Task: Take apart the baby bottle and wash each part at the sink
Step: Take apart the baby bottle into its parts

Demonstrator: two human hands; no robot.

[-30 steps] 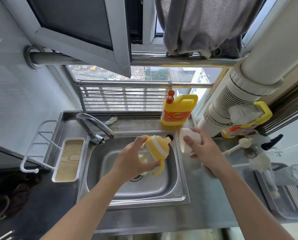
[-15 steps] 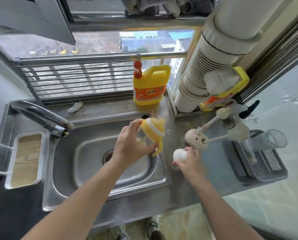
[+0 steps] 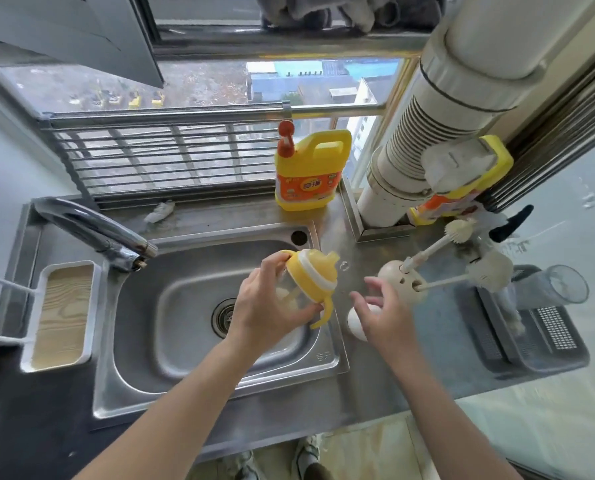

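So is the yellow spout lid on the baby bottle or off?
On. The yellow spout lid sits on the clear bottle that the left hand grips over the sink.

A home kitchen: steel sink [image 3: 327, 362], faucet [image 3: 91, 226], dish-soap jug [image 3: 309, 171] by the window.

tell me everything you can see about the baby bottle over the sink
The baby bottle has a clear body, a yellow top with a white ring and short spout, and curved yellow handles, all plastic-looking. Still assembled, it tilts spout-up toward the right. The left hand grips its body, holding it above the right side of the sink.
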